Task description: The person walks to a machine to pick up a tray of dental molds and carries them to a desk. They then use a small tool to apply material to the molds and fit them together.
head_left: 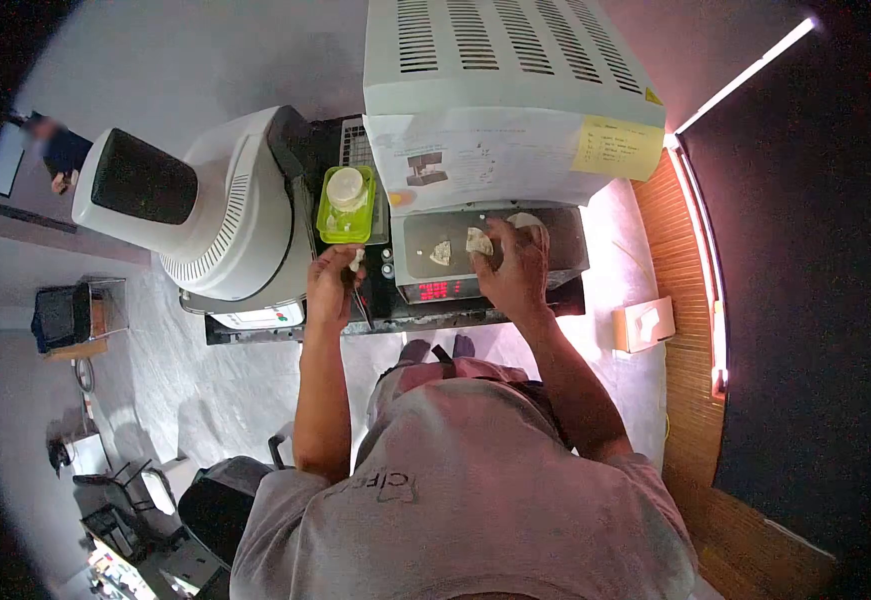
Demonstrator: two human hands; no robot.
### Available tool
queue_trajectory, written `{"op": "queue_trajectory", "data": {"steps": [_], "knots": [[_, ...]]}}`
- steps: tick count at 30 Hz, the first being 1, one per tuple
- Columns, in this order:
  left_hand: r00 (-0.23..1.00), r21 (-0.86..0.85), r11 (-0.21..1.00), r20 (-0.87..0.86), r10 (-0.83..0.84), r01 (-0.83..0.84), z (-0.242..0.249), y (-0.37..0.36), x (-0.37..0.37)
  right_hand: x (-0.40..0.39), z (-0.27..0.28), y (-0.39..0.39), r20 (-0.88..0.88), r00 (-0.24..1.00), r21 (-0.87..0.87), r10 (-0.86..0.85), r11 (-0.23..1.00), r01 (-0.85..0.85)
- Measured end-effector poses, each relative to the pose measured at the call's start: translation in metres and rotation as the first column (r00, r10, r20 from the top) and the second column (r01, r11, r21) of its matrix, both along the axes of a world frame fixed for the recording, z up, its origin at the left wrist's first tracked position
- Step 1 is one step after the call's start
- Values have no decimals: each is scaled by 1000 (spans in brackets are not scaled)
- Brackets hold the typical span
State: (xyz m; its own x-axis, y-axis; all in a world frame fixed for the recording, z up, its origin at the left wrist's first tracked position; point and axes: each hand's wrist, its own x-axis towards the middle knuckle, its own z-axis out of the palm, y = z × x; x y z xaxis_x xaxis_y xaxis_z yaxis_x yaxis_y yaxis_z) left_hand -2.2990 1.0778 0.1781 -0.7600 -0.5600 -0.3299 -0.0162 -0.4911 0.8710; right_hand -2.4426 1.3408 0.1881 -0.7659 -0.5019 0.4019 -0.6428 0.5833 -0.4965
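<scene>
My left hand (333,283) is closed at the front of the bench, fingertips pinching a small white piece (357,260). Just beyond it sits a lime-green tray (324,221) with a round white tub (345,187) and white bits inside. Over the grey platform of a machine (416,236), the thumb and fingers of my right hand (517,268) close around an irregular white chunk (478,241). Left of that chunk lies a speckled, wedge-shaped white piece (440,253). A rounded pale piece (527,224) is partly hidden behind my right hand.
Red digits glow on the display (439,290) below the platform. A vented grey housing with a hanging paper sheet (515,150) and yellow note (619,147) overhangs it. Left stands a bulky white machine (245,215). A box (643,325) sits right; a person (60,150) is far left.
</scene>
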Motion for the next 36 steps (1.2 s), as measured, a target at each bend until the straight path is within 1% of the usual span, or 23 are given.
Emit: {"op": "queue_trajectory", "data": {"steps": [3,4,6,8,9,10,11,12,13,14,15,18,21,22,25,28,30,33,34,36], "knots": [[997,17,998,52,-64,63,16,9,3,-1,9,0,23,1000,6,-4,1000,4],[996,27,997,38,-76,75,16,13,1,-1,12,1,47,999,-7,2,1000,-2],[991,126,983,-18,-129,130,20,16,5,-1,18,2,100,995,-30,13,1000,-10],[985,193,967,-78,-153,165,22,23,5,-3,23,1,6,1000,-43,21,999,-21],[982,37,981,-11,-190,190,23,26,4,-3,24,1,-39,999,-48,26,998,-27],[975,-120,968,62,-215,221,34,32,3,-4,23,1,-26,999,-47,31,998,-32],[964,-270,928,137,-227,257,43,39,0,-5,23,1,-13,999,-47,37,998,-37],[978,-487,850,146,-146,200,47,53,-9,-6,23,1,0,999,-47,44,998,-44],[968,-643,725,191,-160,247,54,59,-16,-6,23,1,2,999,-45,46,998,-46],[957,-769,571,238,-163,289,61,62,-22,-5,24,2,5,999,-42,51,998,-50],[945,-860,393,287,-154,325,67,66,-28,-5,25,2,8,998,-38,56,998,-56],[919,-888,236,373,-130,394,75,77,-52,-1,23,1,16,998,-45,63,997,-62],[893,-873,191,433,-121,449,82,87,-72,-2,23,2,79,995,19,67,997,-69],[946,-949,99,283,-157,301,59,85,-77,-2,21,2,67,996,19,63,998,-65],[873,-880,33,463,-154,473,60,88,-86,-2,15,3,39,998,7,54,999,-54],[859,-868,49,478,-184,494,63,90,-89,-1,19,3,35,998,-29,61,998,-60],[851,-856,55,500,-163,514,67,91,-89,0,18,4,38,997,-42,61,997,-60],[839,-842,76,518,-166,534,67,91,-89,-2,13,6,122,987,-68,101,993,-93],[836,-838,84,521,-173,539,65,91,-89,-2,12,6,124,988,-63,96,994,-89],[874,-882,61,451,-179,467,55,90,-90,-2,10,6,125,988,-50,86,995,-81]]}}
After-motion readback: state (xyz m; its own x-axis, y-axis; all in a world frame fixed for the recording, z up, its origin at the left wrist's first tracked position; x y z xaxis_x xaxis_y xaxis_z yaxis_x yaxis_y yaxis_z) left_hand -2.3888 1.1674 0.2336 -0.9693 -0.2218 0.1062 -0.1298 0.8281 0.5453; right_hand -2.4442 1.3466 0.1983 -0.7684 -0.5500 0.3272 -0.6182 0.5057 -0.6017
